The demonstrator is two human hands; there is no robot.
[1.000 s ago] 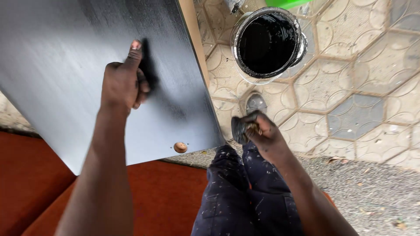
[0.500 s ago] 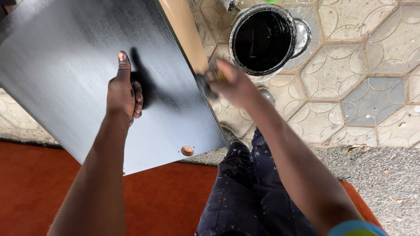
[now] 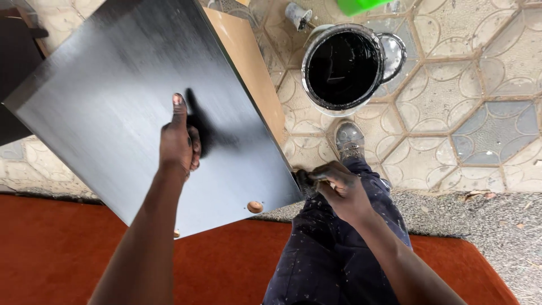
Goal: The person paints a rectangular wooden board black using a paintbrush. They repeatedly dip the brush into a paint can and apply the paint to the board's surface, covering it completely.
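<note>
Your right hand (image 3: pixel 341 189) pinches a small black-bristled paintbrush (image 3: pixel 305 182) at the black-painted wooden board's (image 3: pixel 113 101) corner; your left hand (image 3: pixel 178 144), fingers curled, steadies it and could smear wet paint.

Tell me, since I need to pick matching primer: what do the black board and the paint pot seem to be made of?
The board looks like wood or wood composite: its unpainted edge is bare tan, its face coated black with a streaky sheen. The paint pot looks like metal, going by its shiny silvery rim, with black liquid inside.
</note>
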